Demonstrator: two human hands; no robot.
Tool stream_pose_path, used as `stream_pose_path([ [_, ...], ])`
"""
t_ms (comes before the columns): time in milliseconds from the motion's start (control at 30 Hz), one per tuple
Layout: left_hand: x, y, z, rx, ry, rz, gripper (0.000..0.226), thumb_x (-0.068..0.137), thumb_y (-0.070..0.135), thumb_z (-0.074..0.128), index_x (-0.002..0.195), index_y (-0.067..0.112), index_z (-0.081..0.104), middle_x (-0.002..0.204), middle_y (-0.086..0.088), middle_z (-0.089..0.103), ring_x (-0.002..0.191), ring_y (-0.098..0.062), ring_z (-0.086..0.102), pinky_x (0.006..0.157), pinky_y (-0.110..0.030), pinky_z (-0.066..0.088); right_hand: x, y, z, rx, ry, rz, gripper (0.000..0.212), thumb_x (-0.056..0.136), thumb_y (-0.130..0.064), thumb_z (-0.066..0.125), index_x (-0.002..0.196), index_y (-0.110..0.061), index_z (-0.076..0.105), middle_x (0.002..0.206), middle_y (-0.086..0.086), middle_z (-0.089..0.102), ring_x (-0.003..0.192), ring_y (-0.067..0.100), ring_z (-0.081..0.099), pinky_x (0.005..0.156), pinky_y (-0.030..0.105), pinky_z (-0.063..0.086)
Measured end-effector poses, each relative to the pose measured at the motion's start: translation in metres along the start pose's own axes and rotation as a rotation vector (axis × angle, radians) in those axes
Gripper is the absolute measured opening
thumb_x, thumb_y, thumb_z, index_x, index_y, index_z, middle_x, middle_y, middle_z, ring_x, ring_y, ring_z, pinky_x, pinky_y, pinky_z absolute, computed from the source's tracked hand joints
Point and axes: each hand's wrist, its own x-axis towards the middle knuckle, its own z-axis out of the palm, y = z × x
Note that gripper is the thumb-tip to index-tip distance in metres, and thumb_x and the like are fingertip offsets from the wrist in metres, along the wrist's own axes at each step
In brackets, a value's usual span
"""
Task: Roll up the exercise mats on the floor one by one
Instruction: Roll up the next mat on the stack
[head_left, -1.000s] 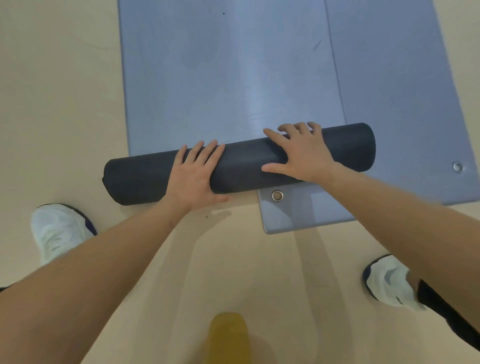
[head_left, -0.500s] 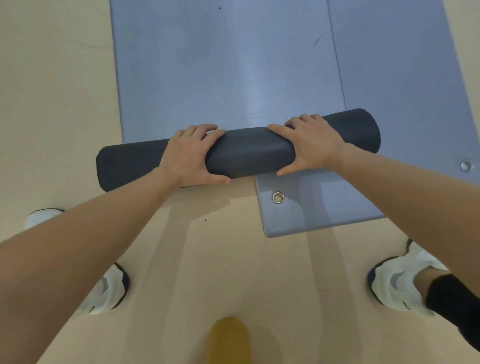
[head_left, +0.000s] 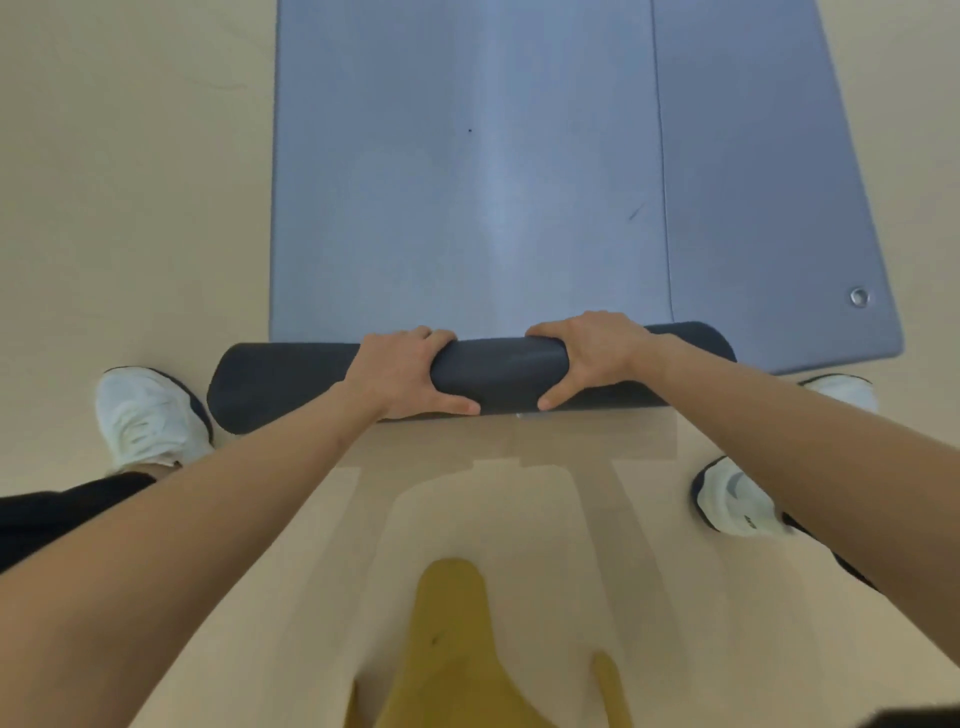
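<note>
A dark grey rolled mat (head_left: 498, 371) lies crosswise at the near end of a blue-grey mat (head_left: 467, 182) spread flat on the floor. My left hand (head_left: 405, 374) grips the roll left of its middle, fingers curled over the top, thumb along the near side. My right hand (head_left: 592, 353) grips it right of the middle in the same way. A second blue-grey mat (head_left: 769, 218) lies flat beside the first on the right, with a metal eyelet (head_left: 858, 297) near its corner. The roll covers both mats' near edges.
Beige floor (head_left: 130, 182) surrounds the mats. My white shoes stand on either side: the left shoe (head_left: 148, 415) by the roll's left end, the right shoe (head_left: 737, 499) nearer me. A yellow garment (head_left: 452, 623) hangs at the bottom middle.
Both hands went from lying flat on the roll to curling around it. The roll came nearer and now hides the right mat's near corner and its eyelet. My feet shifted.
</note>
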Motion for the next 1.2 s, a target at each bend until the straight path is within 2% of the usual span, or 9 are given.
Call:
stream_pose_path([
  [133, -0.019, 0.015, 0.016, -0.052, -0.183, 0.046, 0.09, 0.058, 0.1, 0.053, 0.123, 0.037, 0.057, 0.105, 0.014, 0.067, 0.093, -0.018, 0.063, 0.081, -0.038, 0.049, -0.02, 0.0, 0.038, 0.154, -0.156, 0.05, 0.093, 0.063, -0.073, 0.083, 0.143, -0.043, 0.046, 0.123, -0.013, 0.061, 0.109, 0.018, 0.058, 0.091, 0.039, 0.047],
  [300, -0.018, 0.031, 0.032, -0.082, -0.379, 0.084, 0.091, 0.06, 0.097, 0.058, 0.122, 0.031, 0.061, 0.1, 0.01, 0.067, 0.091, -0.018, 0.063, 0.087, -0.04, 0.051, -0.038, 0.002, 0.071, 0.225, -0.282, 0.136, 0.095, 0.07, -0.073, 0.079, 0.149, -0.04, 0.038, 0.138, -0.006, 0.055, 0.128, 0.026, 0.053, 0.11, 0.049, 0.041],
  [400, -0.013, 0.033, 0.032, -0.072, -0.386, 0.085, 0.089, 0.064, 0.097, 0.057, 0.12, 0.028, 0.064, 0.096, 0.008, 0.068, 0.089, -0.018, 0.063, 0.084, -0.039, 0.051, -0.057, -0.003, 0.089, -0.019, -0.058, 0.213, 0.103, 0.074, -0.091, 0.051, 0.158, -0.04, 0.022, 0.15, 0.002, 0.045, 0.134, 0.033, 0.044, 0.113, 0.053, 0.031],
  [500, -0.005, 0.031, 0.027, -0.115, -0.419, 0.025, 0.088, 0.069, 0.097, 0.052, 0.125, 0.03, 0.062, 0.107, 0.007, 0.066, 0.099, -0.02, 0.061, 0.086, -0.038, 0.045, -0.074, -0.015, 0.112, -0.171, 0.299, 0.085, 0.098, 0.08, -0.09, 0.027, 0.156, -0.029, 0.031, 0.151, 0.007, 0.046, 0.132, 0.033, 0.045, 0.115, 0.055, 0.027],
  [567, -0.001, 0.029, 0.025, -0.159, -0.431, -0.029, 0.089, 0.067, 0.1, 0.048, 0.126, 0.035, 0.061, 0.111, 0.009, 0.066, 0.104, -0.02, 0.06, 0.089, -0.039, 0.043, -0.071, -0.025, 0.125, -0.244, 0.424, 0.006, 0.091, 0.086, -0.085, 0.03, 0.154, -0.024, 0.036, 0.148, 0.008, 0.048, 0.131, 0.034, 0.046, 0.115, 0.058, 0.028],
  [733, -0.002, 0.026, 0.024, -0.132, -0.211, -0.116, 0.095, 0.066, 0.104, 0.036, 0.129, 0.038, 0.063, 0.11, 0.011, 0.068, 0.107, -0.018, 0.06, 0.079, -0.037, 0.039, -0.057, -0.044, 0.147, -0.347, 0.464, 0.13, 0.102, 0.086, -0.086, 0.037, 0.16, -0.018, 0.022, 0.159, 0.019, 0.035, 0.145, 0.044, 0.033, 0.119, 0.067, 0.016],
  [900, 0.005, 0.026, 0.019, -0.142, -0.181, -0.18, 0.096, 0.067, 0.103, 0.039, 0.131, 0.036, 0.064, 0.121, 0.009, 0.069, 0.118, -0.02, 0.06, 0.084, -0.038, 0.039, -0.051, -0.033, 0.151, -0.362, 0.451, 0.14, 0.104, 0.086, -0.086, 0.035, 0.163, -0.023, 0.007, 0.166, 0.022, 0.02, 0.151, 0.047, 0.018, 0.12, 0.07, 0.01],
  [1067, 0.013, 0.032, 0.018, -0.172, -0.001, -0.272, 0.073, 0.085, 0.088, 0.039, 0.116, 0.029, 0.07, 0.108, 0.004, 0.072, 0.106, -0.022, 0.064, 0.079, -0.037, 0.045, -0.03, -0.018, 0.123, -0.32, 0.42, 0.105, 0.107, 0.08, -0.091, 0.034, 0.162, -0.025, 0.015, 0.158, 0.02, 0.032, 0.143, 0.044, 0.03, 0.117, 0.067, 0.018],
  [1200, 0.004, 0.043, 0.027, -0.055, 0.334, -0.134, 0.059, 0.1, 0.065, 0.044, 0.135, 0.022, 0.063, 0.131, -0.001, 0.067, 0.125, -0.026, 0.056, 0.101, -0.041, 0.043, -0.009, 0.0, 0.087, -0.281, 0.353, 0.05, 0.112, 0.073, -0.099, 0.025, 0.16, -0.028, 0.018, 0.149, 0.011, 0.044, 0.131, 0.036, 0.042, 0.112, 0.057, 0.028],
])
